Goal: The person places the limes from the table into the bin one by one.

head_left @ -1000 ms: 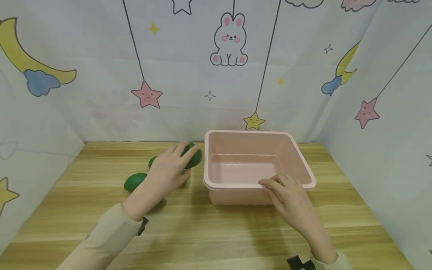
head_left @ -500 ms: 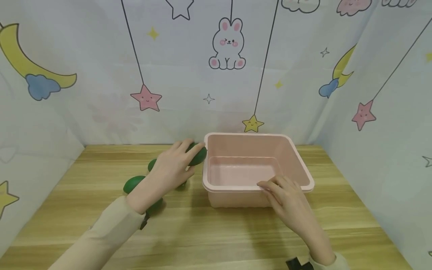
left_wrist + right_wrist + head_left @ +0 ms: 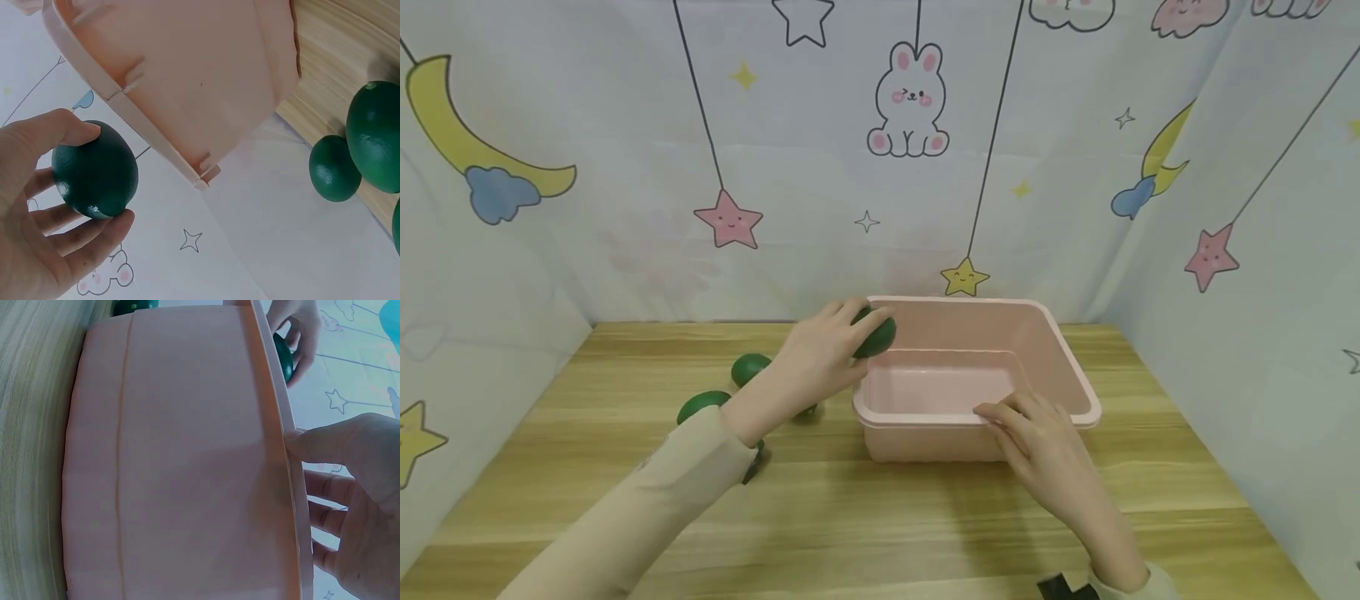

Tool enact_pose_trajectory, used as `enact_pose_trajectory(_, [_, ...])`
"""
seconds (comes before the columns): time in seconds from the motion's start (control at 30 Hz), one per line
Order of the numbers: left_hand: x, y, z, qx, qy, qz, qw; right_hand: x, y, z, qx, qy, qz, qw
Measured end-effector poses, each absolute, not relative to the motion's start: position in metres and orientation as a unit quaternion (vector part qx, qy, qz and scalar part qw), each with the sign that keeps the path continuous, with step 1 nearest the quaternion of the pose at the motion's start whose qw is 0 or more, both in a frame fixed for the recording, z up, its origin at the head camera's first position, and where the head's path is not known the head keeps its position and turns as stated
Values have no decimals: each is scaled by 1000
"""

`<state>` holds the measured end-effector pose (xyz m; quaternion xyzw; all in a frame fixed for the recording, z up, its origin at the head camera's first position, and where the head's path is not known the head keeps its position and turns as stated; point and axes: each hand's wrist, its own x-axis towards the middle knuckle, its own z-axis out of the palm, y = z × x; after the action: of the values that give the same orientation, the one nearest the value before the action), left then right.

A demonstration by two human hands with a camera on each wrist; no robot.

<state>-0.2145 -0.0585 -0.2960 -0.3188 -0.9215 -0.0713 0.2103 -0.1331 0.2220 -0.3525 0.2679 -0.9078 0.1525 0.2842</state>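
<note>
My left hand grips a dark green avocado between thumb and fingers, over the left rim of a pink plastic basin. In the left wrist view, the avocado is smooth and egg-shaped, held outside the palm. My right hand pinches the basin's front rim; in the right wrist view its thumb lies on the outer side, with the fingers beyond the rim. The basin's visible floor is bare.
Several more green avocados lie on the wooden table left of the basin, among them a back one and a left one. My left arm partly covers others. A printed white cloth hangs behind and at both sides.
My left hand has carried the avocado rightward, from beside the basin to over its left rim. The back avocado shows more fully. My right hand stays on the front rim.
</note>
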Motion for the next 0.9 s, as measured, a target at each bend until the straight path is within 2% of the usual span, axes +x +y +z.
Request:
enact_pose_trajectory(0.43, [-234, -48, -282, -327, -927, -160, 89, -134, 219, -354, 260, -913, 155, 274])
enact_pose_trajectory(0.73, [-247, -36, -280, -336, -928, -148, 63, -134, 219, -355, 255, -915, 154, 273])
enact_pose_trajectory(0.9, [-253, -25, -277, -348, -924, -153, 32, -134, 221, -355, 255, -914, 149, 278])
